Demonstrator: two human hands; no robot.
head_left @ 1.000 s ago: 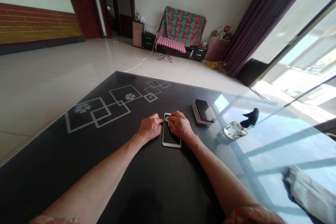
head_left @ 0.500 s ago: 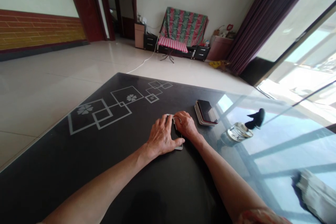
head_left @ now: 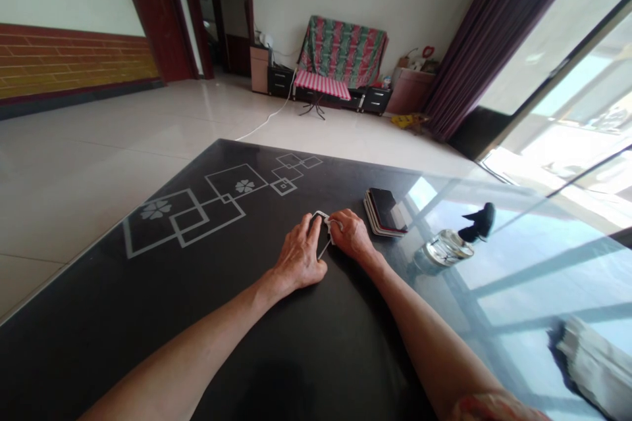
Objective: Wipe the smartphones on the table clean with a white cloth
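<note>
My left hand (head_left: 300, 255) grips a smartphone with a white rim (head_left: 320, 214), thumb at the near end and fingers along the far side. The phone is tilted up on its edge at the table, and much of it is hidden behind the hand. My right hand (head_left: 351, 235) is closed around a small white cloth or tissue (head_left: 330, 231) and presses it to the phone's right side. Right of that hand lies a stack of several phones (head_left: 388, 212), the top one with its dark screen upward. Beyond it stands a clear spray bottle (head_left: 450, 248) with a black trigger head.
The glossy black table (head_left: 237, 355) has a grey pattern of squares and flowers at left. A pale, crumpled cloth (head_left: 597, 362) lies at the lower right. Across the tiled floor stand a small striped table (head_left: 322, 84) and a low cabinet (head_left: 376, 100). Purple curtains (head_left: 474, 46) hang by the window.
The phone has gone from lying flat to tilted on its edge. My left thumb has drawn in to the left, against the phone's near end. The right hand stays at the phone with the cloth.
</note>
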